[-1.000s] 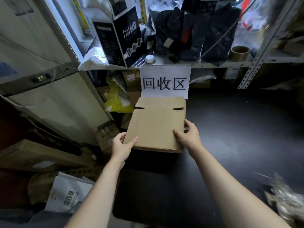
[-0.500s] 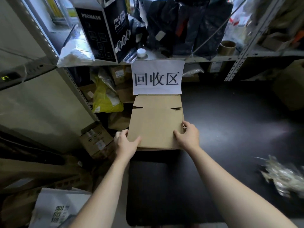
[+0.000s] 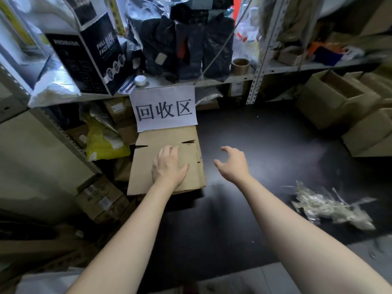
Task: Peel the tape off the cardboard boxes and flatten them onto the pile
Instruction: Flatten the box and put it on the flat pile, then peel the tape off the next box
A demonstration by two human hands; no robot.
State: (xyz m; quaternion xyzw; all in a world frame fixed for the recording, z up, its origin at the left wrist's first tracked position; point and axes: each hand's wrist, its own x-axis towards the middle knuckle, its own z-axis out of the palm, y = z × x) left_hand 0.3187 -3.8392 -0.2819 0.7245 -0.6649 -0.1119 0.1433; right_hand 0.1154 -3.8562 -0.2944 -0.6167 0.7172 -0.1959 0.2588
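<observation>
Pressing flat left hand (image 3: 169, 166) on flattened box (image 3: 145, 170), right hand (image 3: 233, 164) spread, empty; we judge it light, stiff: grip edges.

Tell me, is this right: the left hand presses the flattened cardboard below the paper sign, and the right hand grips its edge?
Not quite. The left hand presses the flattened cardboard below the paper sign, but the right hand grips nothing: the head view shows it open, apart from the cardboard.

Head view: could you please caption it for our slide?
Left hand presses the flattened cardboard below the paper sign; right hand hovers open beside it.
</observation>
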